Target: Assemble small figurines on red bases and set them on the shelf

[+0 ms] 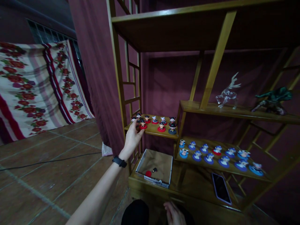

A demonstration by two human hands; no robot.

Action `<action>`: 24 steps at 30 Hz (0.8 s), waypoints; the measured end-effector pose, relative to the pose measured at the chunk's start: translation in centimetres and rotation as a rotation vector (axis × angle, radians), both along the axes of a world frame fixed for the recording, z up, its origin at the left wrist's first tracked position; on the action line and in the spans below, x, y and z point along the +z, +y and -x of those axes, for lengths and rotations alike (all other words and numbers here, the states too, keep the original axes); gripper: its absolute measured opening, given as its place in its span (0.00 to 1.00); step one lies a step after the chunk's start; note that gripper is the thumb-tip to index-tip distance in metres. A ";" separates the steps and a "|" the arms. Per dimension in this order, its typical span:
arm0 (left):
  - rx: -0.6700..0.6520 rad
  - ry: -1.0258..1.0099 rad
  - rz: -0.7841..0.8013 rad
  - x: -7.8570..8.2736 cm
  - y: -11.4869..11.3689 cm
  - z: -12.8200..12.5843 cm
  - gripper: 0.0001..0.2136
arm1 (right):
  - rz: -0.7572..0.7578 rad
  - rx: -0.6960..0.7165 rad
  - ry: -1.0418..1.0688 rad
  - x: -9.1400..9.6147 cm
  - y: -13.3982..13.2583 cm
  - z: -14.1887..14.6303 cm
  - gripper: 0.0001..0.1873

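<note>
My left hand (132,137) reaches up to the left end of a small wooden shelf (152,130); its fingertips touch a small figurine on a red base (142,124), and I cannot tell whether they grip it. Several more figurines on red bases (161,126) stand along that shelf. My right hand (173,213) rests low near my knee, fingers loosely curled, nothing visible in it. A black watch (119,161) is on my left wrist.
An open cardboard box (164,162) with a red base and a small dark piece sits below the shelf. Several blue-based figurines (208,157) fill a lower shelf. A phone (221,187) lies on the bottom board. A glass deer (227,92) and a dark green figure (273,99) stand higher right.
</note>
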State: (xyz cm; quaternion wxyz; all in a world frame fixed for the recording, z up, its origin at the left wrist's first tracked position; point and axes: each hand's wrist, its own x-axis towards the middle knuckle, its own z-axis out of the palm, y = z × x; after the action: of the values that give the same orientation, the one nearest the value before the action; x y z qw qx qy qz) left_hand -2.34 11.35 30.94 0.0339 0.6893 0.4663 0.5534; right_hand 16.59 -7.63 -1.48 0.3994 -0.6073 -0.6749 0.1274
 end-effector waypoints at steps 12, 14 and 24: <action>0.002 -0.128 0.090 -13.4 -5.0 2.3 0.25 | 0.146 0.017 0.217 2.4 0.9 0.1 0.12; -0.032 -0.113 0.195 -17.4 -5.3 2.7 0.24 | 0.146 0.020 0.272 2.6 1.7 0.3 0.12; -0.045 -0.059 0.607 -28.6 -3.4 3.3 0.19 | 0.114 -0.056 0.353 2.1 12.3 0.3 0.11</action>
State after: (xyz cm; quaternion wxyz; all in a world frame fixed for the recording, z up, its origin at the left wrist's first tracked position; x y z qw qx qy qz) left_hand -5.60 8.00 2.33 0.2643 0.6414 0.5937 0.4077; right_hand 16.27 4.72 0.63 0.4801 -0.6158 -0.5687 0.2586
